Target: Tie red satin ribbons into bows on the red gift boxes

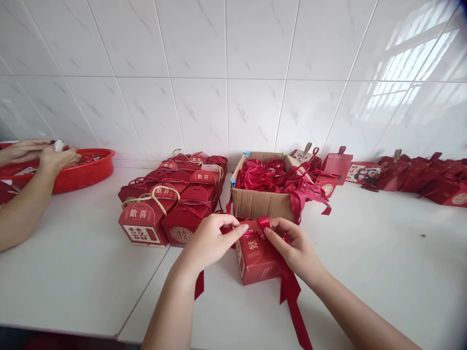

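A small red gift box (260, 265) with pale lettering stands on the white table in front of me. My right hand (292, 243) pinches a red satin ribbon (263, 222), looped at the top of the box. Its long tails hang down the box's right side onto the table. At the box's upper left, my left hand (215, 238) has thumb and forefinger pinched together by the ribbon; part of the ribbon seems to be between them. Another red ribbon end (199, 285) shows under my left wrist. Fingers partly cover the box top.
Finished-looking red boxes with cords (175, 204) stand grouped at left. A cardboard box (262, 204) of red ribbons sits behind my hands. More red bags and boxes (412, 172) line the wall at right. Another person's hands (54, 155) work over a red basin (91, 175).
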`<state>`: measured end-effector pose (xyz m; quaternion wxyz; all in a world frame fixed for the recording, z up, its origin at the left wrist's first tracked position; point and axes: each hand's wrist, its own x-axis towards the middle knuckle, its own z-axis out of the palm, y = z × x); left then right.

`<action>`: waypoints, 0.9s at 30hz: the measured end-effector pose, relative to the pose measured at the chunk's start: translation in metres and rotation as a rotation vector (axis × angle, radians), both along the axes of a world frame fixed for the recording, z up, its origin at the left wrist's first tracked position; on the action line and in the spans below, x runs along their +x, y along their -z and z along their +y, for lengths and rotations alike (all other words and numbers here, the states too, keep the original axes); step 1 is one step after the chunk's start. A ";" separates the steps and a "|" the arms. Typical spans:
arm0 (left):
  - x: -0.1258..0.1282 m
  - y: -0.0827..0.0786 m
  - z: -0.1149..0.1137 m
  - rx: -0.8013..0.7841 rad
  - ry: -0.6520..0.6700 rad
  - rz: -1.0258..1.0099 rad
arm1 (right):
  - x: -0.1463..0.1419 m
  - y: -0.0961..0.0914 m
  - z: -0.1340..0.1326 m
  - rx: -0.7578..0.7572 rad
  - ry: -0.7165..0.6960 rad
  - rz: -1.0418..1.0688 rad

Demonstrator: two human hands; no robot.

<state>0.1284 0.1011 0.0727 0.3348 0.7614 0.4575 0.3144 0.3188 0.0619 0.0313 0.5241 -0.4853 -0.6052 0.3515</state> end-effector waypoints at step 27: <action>0.006 -0.012 -0.015 -0.031 0.001 -0.147 | -0.005 0.003 -0.001 0.103 0.075 -0.051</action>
